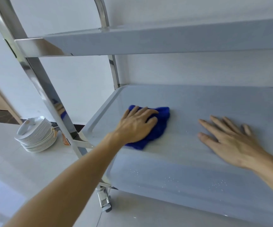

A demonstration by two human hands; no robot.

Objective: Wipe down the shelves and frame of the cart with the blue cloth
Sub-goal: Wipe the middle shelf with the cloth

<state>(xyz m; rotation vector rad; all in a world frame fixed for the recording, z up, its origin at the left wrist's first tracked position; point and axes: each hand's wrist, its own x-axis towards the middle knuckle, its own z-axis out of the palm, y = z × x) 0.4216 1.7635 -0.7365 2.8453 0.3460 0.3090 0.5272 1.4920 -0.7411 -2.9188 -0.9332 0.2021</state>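
The cart's grey lower shelf (198,99) fills the middle and right of the head view, with water droplets near its front edge. A crumpled blue cloth (160,126) lies on the shelf's left part. My left hand (137,125) presses flat on top of the cloth, fingers spread over it. My right hand (229,141) rests flat on the bare shelf to the right, fingers apart, holding nothing. Another grey shelf (148,41) runs above. Shiny metal frame posts (39,82) rise at the left.
A stack of white plates (35,135) sits on the pale tiled floor left of the cart. A caster wheel (105,200) shows under the shelf's front left corner. White wall stands behind the cart.
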